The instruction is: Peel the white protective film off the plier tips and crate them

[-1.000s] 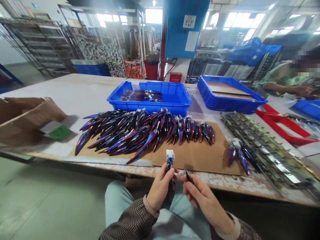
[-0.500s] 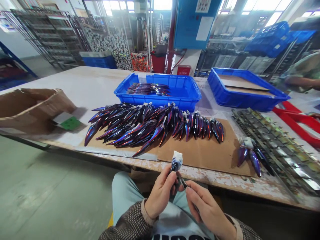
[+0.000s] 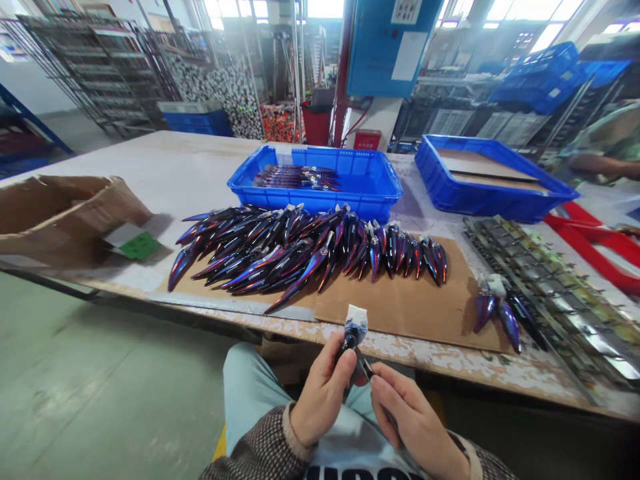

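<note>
My left hand [image 3: 324, 387] is closed round a dark, glossy part [image 3: 351, 337] whose upper end is wrapped in white tape [image 3: 357, 316]. Most of that part is hidden by the fingers. In my right hand [image 3: 413, 417] is a slim tool with a thin metal tip that looks like a knife [image 3: 367, 369]; its tip points at the part and its handle is mostly covered. Both hands are in front of the table edge, above my lap. Just beyond them lies a pile of glossy purple-black, pointed parts [image 3: 260, 257] with whitish ends, on a cardboard sheet [image 3: 400, 307].
Behind the pile stands a blue crate [image 3: 315, 199] holding more pointed parts. Another blue crate [image 3: 490, 193] is at right, near metal racks [image 3: 565, 287] and a few taped parts [image 3: 509, 327]. A cardboard box [image 3: 75, 227] stands left. A person's arm [image 3: 600, 163] shows far right.
The taped part has shifted slightly down and to the right in my left hand, tilting a little. My right hand and the tool have hardly moved.
</note>
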Motion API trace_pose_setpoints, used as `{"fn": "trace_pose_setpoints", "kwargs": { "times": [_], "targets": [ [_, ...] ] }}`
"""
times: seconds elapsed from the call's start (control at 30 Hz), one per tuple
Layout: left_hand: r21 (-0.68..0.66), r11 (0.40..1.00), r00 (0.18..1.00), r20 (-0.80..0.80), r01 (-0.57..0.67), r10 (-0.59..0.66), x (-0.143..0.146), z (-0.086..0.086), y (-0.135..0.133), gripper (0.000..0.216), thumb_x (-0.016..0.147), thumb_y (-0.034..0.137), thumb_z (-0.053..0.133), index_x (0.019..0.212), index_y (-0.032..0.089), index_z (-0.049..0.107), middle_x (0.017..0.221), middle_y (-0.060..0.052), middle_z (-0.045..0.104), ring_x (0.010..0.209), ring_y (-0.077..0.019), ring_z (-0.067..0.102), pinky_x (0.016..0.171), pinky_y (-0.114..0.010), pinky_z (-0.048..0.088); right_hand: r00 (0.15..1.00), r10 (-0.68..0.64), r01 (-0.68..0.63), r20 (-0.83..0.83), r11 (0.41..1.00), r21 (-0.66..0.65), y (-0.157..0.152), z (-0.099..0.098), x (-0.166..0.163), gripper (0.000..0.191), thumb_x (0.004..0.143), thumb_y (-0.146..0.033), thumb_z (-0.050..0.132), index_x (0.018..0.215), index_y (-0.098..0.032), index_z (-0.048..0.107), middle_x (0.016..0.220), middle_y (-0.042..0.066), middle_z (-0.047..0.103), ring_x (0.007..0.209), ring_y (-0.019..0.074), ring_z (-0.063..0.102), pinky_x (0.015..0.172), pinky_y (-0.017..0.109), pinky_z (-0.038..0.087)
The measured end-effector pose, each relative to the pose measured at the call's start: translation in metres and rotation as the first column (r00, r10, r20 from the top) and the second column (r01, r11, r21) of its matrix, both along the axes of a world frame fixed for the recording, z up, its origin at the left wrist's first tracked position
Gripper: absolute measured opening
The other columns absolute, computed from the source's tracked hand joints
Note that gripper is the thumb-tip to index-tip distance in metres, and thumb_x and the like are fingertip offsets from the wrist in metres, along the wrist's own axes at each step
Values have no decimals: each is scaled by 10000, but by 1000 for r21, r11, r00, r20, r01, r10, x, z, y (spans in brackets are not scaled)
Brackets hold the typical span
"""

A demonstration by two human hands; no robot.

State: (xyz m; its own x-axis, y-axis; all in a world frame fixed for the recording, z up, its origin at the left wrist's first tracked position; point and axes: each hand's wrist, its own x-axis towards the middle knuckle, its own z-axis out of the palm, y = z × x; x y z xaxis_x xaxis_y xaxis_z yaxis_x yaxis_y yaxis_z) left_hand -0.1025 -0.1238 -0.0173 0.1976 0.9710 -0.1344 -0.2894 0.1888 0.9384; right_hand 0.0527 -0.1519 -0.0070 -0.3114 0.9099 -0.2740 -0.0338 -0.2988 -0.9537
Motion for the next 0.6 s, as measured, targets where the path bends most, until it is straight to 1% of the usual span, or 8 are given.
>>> {"fn": "trace_pose_setpoints", "kwargs": {
  "times": [0.1, 0.27, 0.33, 0.43, 0.5, 0.6],
  "targets": [
    [39, 999, 1000, 0, 2, -2, -1, -2, -2, 453, 929, 527, 610, 1211, 174, 633, 802, -15, 628, 709, -140, 567, 686, -253, 514, 1000, 4, -4, -17, 1000, -8, -1, -1, 0, 472, 975, -627, 491, 922, -168, 585, 396, -120, 400, 333, 58, 213, 374, 198, 179],
    [123, 992, 997, -69, -12, 20, -2, -1, -9, 399, 951, 490, 594, 1183, 169, 633, 825, -22, 632, 705, -129, 558, 715, -251, 516, 999, -27, 26, -20, 998, -53, -9, -4, 0, 500, 955, -657, 506, 901, -168, 598, 396, -121, 389, 329, 56, 215, 360, 197, 170],
    [159, 987, 998, -55, -6, 16, -3, -1, -13, 388, 960, 471, 588, 1216, 180, 604, 829, -18, 629, 702, -130, 575, 714, -254, 522, 999, -53, 54, 5, 996, -69, -15, -3, -1, 527, 939, -683, 514, 896, -167, 609, 405, -118, 389, 339, 56, 223, 368, 197, 185],
    [181, 983, 1000, -18, 29, -26, -4, -2, -20, 374, 981, 431, 563, 1280, 205, 551, 840, -11, 631, 696, -137, 610, 695, -256, 536, 995, -86, 88, 57, 995, -40, -22, 1, -2, 568, 926, -714, 505, 883, -161, 626, 401, -112, 387, 356, 59, 234, 396, 204, 217],
    [201, 979, 998, -59, 29, -18, -6, -2, -23, 364, 988, 400, 560, 1299, 212, 548, 891, -26, 651, 738, -147, 631, 729, -263, 548, 992, -97, 99, 86, 995, -21, -25, 5, -3, 595, 920, -733, 490, 880, -158, 636, 399, -109, 380, 362, 62, 240, 404, 211, 220],
    [277, 961, 988, -153, 7, 37, -10, 2, -27, 330, 988, 378, 565, 1277, 223, 597, 986, -47, 674, 845, -165, 640, 830, -269, 548, 987, -103, 104, 122, 995, -6, -26, 9, -4, 618, 916, -748, 477, 896, -155, 651, 408, -101, 385, 371, 68, 257, 407, 216, 226]
  ]
}}
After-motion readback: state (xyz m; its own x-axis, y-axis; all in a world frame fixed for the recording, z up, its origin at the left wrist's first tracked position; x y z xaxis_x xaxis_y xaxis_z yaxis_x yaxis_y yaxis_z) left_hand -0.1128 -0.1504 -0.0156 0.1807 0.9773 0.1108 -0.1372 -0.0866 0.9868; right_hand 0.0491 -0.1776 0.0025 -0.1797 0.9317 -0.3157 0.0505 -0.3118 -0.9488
